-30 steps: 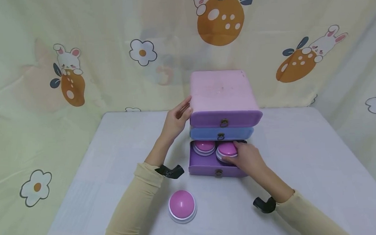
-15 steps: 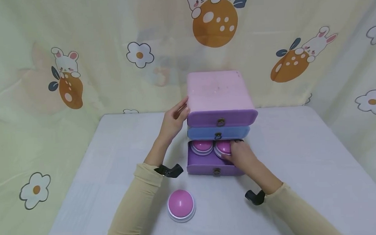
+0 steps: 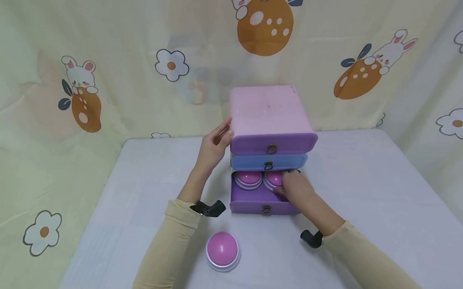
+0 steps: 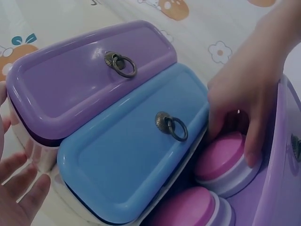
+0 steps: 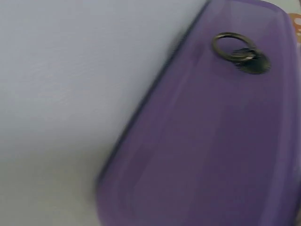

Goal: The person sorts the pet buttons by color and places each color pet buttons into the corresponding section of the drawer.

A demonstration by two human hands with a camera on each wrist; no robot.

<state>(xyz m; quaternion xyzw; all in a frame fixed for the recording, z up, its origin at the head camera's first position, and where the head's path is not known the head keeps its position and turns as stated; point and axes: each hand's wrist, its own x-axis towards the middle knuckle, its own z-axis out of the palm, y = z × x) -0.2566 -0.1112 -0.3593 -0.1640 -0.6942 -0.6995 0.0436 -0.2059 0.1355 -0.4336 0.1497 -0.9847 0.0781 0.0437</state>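
A small cabinet with a pink top has its bottom purple drawer pulled out. Two round push buttons with pink domes and white bases sit in that drawer: a left button and a right button. My right hand reaches in and grips the right button, thumb and fingers on opposite sides of it, as the left wrist view shows. With fingers fairly straight, my left hand rests against the cabinet's left side. The right wrist view shows the purple drawer front, but no hand.
A third pink button stands on the white-covered table in front of the cabinet. Above the pulled-out drawer are a closed blue drawer and a closed purple drawer. A patterned curtain hangs behind the table.
My right hand and the button in it have shifted slightly left and deeper into the drawer. My left hand stays at the cabinet's side. The head view has shifted a little.
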